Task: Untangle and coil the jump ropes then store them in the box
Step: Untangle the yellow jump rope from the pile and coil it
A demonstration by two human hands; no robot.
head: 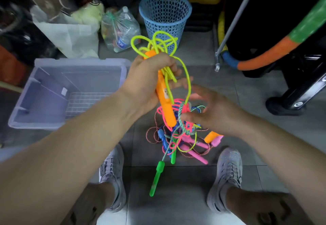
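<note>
Single head-worn wide-angle view, steeply down, close over floor [176,180]

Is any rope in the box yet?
No, the box holds no rope: the left hand grips the yellow rope, and the tangle is outside it.

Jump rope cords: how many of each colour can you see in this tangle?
Yellow-green cord: 1
Neon pink cord: 1
Blue cord: 1
Teal-and-white braided cord: 1
Red-and-white braided cord: 1
Total: 5

Grey tile floor [185,180] — w/ box [79,61], blue basket [165,13], rope tangle [178,136].
</note>
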